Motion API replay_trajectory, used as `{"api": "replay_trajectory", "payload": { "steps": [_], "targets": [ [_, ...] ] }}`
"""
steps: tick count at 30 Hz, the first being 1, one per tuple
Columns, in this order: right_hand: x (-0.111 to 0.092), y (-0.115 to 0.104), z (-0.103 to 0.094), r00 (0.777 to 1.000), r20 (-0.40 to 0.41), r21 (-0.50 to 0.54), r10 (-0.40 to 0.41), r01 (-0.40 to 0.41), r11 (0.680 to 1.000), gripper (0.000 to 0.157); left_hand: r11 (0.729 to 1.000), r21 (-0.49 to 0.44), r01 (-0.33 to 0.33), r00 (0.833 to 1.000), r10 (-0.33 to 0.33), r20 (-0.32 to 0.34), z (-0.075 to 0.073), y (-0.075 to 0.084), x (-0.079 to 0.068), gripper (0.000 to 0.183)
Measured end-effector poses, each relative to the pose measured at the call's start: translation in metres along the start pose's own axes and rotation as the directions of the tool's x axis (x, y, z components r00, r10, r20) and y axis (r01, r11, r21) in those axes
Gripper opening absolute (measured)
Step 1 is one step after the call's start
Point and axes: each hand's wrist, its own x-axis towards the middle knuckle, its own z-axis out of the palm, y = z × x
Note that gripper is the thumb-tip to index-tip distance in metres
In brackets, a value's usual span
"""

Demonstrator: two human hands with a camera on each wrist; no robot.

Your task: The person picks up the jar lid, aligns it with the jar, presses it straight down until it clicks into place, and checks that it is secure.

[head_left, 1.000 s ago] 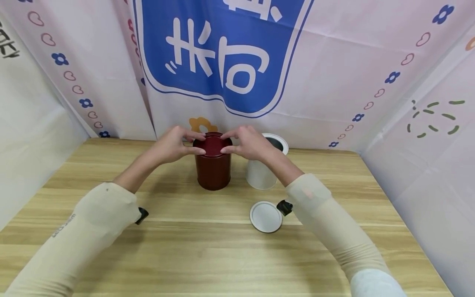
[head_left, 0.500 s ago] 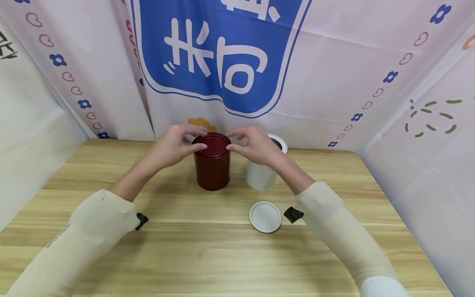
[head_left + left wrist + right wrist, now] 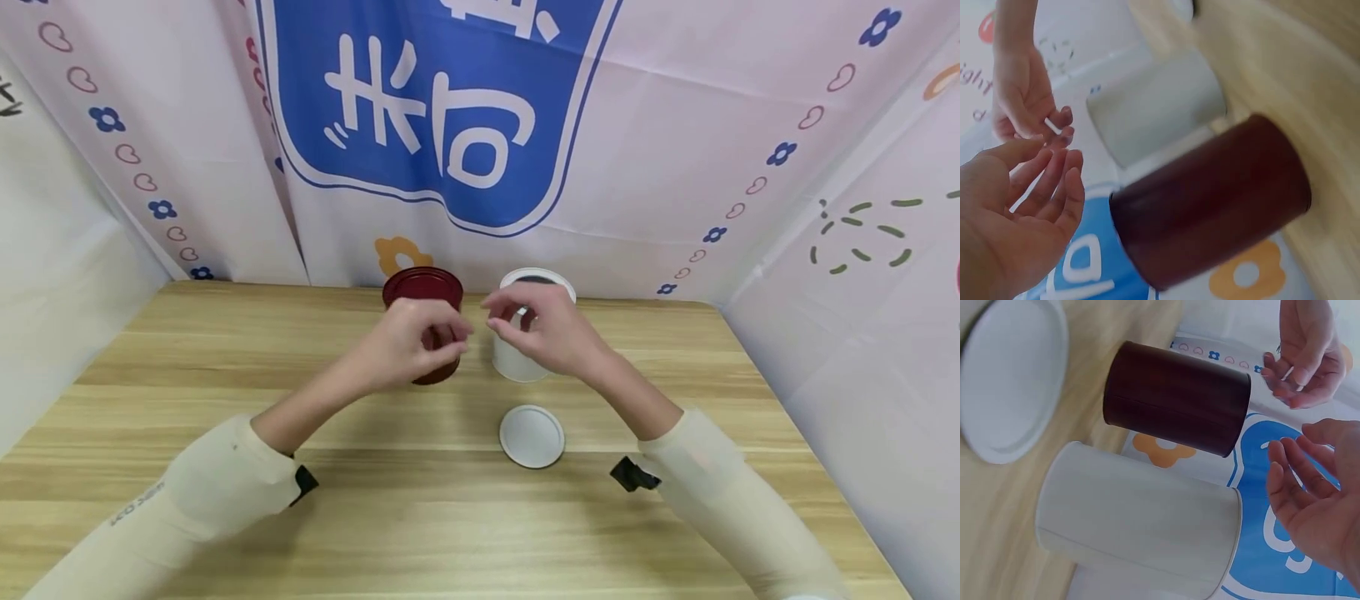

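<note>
the left hand (image 3: 418,342) and right hand (image 3: 553,329) are hovering, each grip loosely parted, holding nothing. leaving room around the red can (image 3: 1213,203) and white can (image 3: 1138,519) is probably avoiding knocks.

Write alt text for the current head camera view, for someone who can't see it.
A person's empty left hand partly hides a dark red can, and their empty right hand partly hides a white can. The cans stand side by side on a wooden table; a round white lid lies nearer the camera.
</note>
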Motion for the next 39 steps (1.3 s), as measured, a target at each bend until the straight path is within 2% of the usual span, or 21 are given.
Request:
{"api": "replay_trajectory", "payload": {
  "steps": [3,5,9,13,15,17,20,25,26,29,32,35,39],
  "targets": [
    [-0.012,0.001,0.000,0.999,0.027,0.031,0.026,-0.027,0.999,0.016,0.999,-0.037,0.039,0.996,-0.036,0.085,0.012,0.001,-0.002,0.008],
    [-0.020,0.004,0.000,0.996,0.060,0.047,0.061,-0.063,0.997,0.017,0.994,-0.055,0.089,0.986,-0.081,0.144,0.019,0.000,-0.004,0.007],
    [-0.033,0.013,-0.001,0.978,0.142,0.103,0.152,-0.168,0.980,0.016,0.972,-0.100,0.212,0.951,-0.181,0.252,0.034,-0.003,-0.004,0.009],
    [-0.049,0.025,-0.001,0.926,0.252,0.175,0.282,-0.330,0.928,0.018,0.930,-0.159,0.332,0.906,-0.267,0.330,0.050,-0.009,-0.004,0.015],
    [-0.058,0.032,0.000,0.890,0.302,0.181,0.341,-0.405,0.896,0.019,0.900,-0.196,0.389,0.881,-0.301,0.365,0.057,-0.011,-0.004,0.019],
    [-0.065,0.040,0.001,0.866,0.330,0.160,0.376,-0.443,0.882,0.018,0.868,-0.230,0.440,0.857,-0.329,0.398,0.063,-0.013,-0.005,0.022],
    [-0.074,0.051,0.003,0.853,0.344,0.120,0.393,-0.455,0.882,0.016,0.825,-0.258,0.502,0.827,-0.371,0.423,0.070,-0.015,-0.007,0.025],
    [-0.084,0.062,0.005,0.847,0.331,0.070,0.417,-0.463,0.884,0.015,0.785,-0.255,0.564,0.792,-0.428,0.435,0.079,-0.016,-0.006,0.026],
    [-0.085,0.063,0.005,0.837,0.329,0.061,0.437,-0.481,0.875,0.014,0.777,-0.257,0.575,0.785,-0.435,0.442,0.080,-0.016,-0.005,0.027],
    [-0.089,0.063,0.004,0.795,0.337,0.064,0.504,-0.553,0.831,0.013,0.737,-0.281,0.614,0.757,-0.450,0.473,0.083,-0.014,-0.004,0.030],
    [-0.092,0.063,0.003,0.733,0.371,0.098,0.570,-0.641,0.761,0.012,0.691,-0.313,0.652,0.728,-0.453,0.515,0.087,-0.013,-0.003,0.034],
    [-0.096,0.063,0.003,0.681,0.423,0.149,0.598,-0.703,0.696,0.016,0.641,-0.338,0.689,0.698,-0.462,0.547,0.090,-0.014,-0.003,0.038],
    [-0.100,0.063,0.004,0.646,0.469,0.205,0.602,-0.743,0.638,0.022,0.581,-0.366,0.727,0.670,-0.486,0.561,0.093,-0.013,-0.003,0.043]
  ]
}}
